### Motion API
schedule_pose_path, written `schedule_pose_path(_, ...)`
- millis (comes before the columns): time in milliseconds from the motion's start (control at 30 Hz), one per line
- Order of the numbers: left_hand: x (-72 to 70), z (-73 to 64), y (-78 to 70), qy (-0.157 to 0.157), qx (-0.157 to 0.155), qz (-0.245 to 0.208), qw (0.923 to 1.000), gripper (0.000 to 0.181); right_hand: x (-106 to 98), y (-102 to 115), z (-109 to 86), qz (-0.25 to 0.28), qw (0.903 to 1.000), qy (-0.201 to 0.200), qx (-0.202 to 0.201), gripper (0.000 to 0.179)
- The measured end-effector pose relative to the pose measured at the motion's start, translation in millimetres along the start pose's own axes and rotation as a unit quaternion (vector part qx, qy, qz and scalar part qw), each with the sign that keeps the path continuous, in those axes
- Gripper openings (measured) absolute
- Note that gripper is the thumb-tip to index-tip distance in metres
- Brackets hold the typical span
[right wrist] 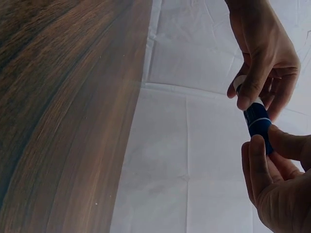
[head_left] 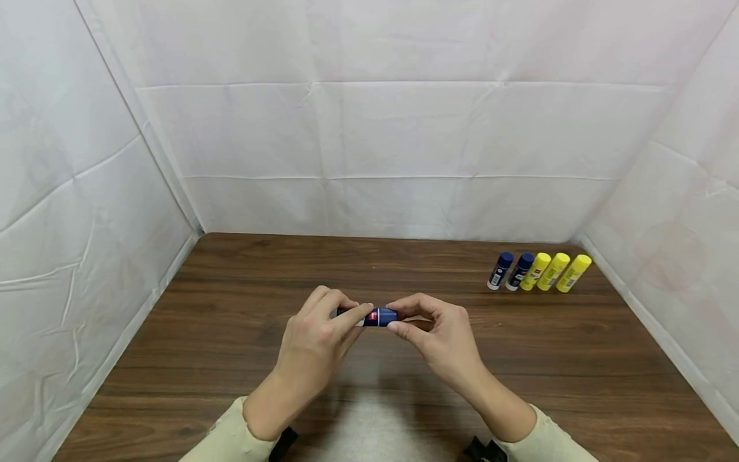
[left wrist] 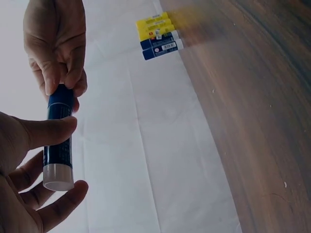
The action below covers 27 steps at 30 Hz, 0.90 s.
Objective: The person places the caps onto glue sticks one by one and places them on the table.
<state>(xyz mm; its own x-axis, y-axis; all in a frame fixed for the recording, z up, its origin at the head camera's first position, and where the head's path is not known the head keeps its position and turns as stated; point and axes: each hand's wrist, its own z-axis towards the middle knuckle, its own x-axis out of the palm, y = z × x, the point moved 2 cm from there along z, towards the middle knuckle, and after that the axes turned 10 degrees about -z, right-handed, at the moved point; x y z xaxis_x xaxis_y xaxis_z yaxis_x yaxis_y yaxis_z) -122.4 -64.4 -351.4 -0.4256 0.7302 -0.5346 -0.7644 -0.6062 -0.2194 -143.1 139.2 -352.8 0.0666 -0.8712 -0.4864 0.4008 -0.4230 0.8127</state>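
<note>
A dark blue glue stick (head_left: pixel 375 317) with a white base lies sideways between my two hands, over the middle of the table. My left hand (head_left: pixel 317 333) grips its body; in the left wrist view the thumb (left wrist: pixel 53 131) crosses the label and the white end (left wrist: pixel 58 175) points toward the camera. My right hand (head_left: pixel 441 333) pinches the blue cap (head_left: pixel 388 316) between thumb and fingertips. In the right wrist view the cap (right wrist: pixel 260 128) sits against the body, with a thin pale line where they meet.
Toward the back right of the brown wooden table (head_left: pixel 242 289) stand two blue glue sticks (head_left: pixel 500 271) and several yellow ones (head_left: pixel 554 272) in a row. White sheeting (head_left: pixel 404 128) hangs behind the table and along both sides.
</note>
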Motion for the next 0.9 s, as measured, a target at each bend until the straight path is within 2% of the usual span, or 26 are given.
schedule_pose_path(433, 6.2, 2.2, -1.6, -0.005, 0.046, 0.044, 0.9980, 0.027, 5.0, 2.4, -1.9, -0.029, 0.9982, -0.053, -0.003, 0.018)
schedule_pose_path(667, 12.0, 1.0, -4.4, 0.005, 0.034, 0.034, 0.9988, 0.034, 2.7, 5.3, -0.5, -0.070, 0.9952, -0.068, 0.005, 0.020)
schedule_pose_path(900, 13.1, 1.6, -5.2, 0.007, 0.029, 0.030, 0.9991, 0.034, 2.6, 5.6, -2.3, -0.071, 0.9953, -0.064, 0.015, 0.020)
